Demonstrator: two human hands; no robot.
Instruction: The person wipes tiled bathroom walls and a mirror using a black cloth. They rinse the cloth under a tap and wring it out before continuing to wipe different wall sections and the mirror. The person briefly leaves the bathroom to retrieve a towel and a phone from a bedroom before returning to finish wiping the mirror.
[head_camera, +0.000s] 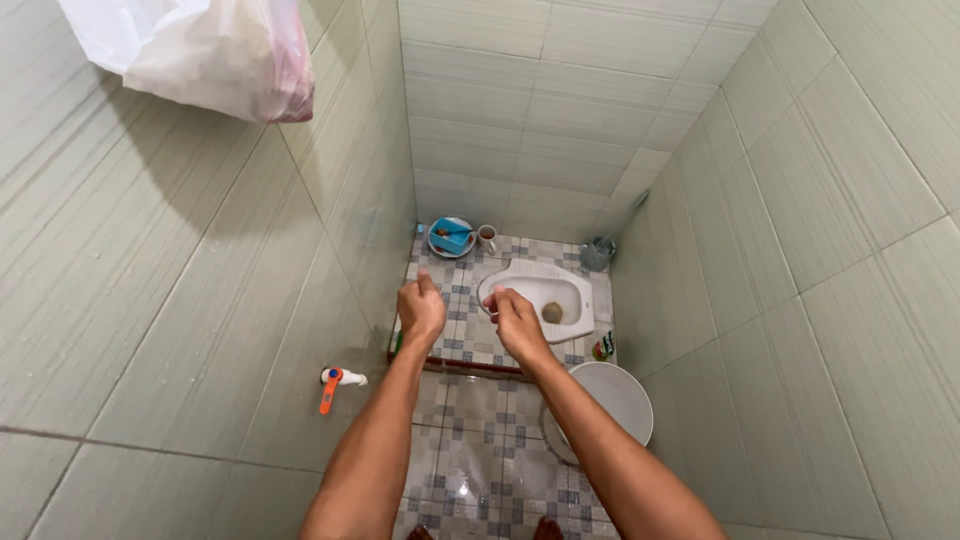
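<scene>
I look down with both arms stretched out over a tiled bathroom floor. My left hand (420, 310) is curled into a fist with the thumb up, over the raised tiled step (455, 345). My right hand (518, 322) is also curled shut, just beside the near left rim of the white squat toilet (560, 282). Whether either hand holds something small I cannot make out. The hands are a short gap apart and do not touch.
A white bucket (618, 398) stands on the lower floor at right. A wall tap with an orange handle (333, 383) juts out at left. A blue dish (452, 237), a cup (487, 237) and a brush holder (598, 253) stand at the back. A plastic bag (205, 50) hangs top left.
</scene>
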